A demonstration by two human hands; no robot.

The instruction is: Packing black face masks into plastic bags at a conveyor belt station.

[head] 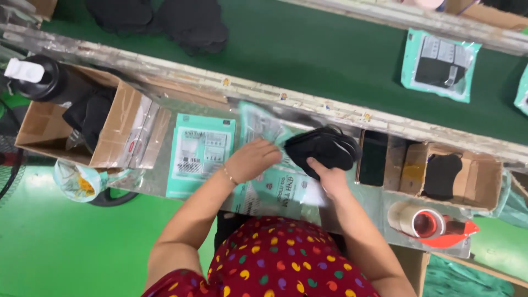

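My left hand [254, 159] grips the mouth of a clear plastic pouch with teal print [264, 127] lying on the metal work shelf [385, 212]. My right hand [329, 177] holds a stack of black face masks [322, 147] at the pouch's open end, fingers under the stack. More of the same teal pouches [283, 190] lie beneath both hands. A flat stack of teal pouches [201, 154] sits just left of my left hand.
A cardboard box [118, 129] with black masks and a dark bottle [41, 80] stands at left. A black phone [373, 158], a small box with a black mask [443, 176] and a tape dispenser [434, 224] lie at right. Behind runs a green conveyor belt [308, 55] carrying a filled pouch [440, 65] and loose black masks [187, 25].
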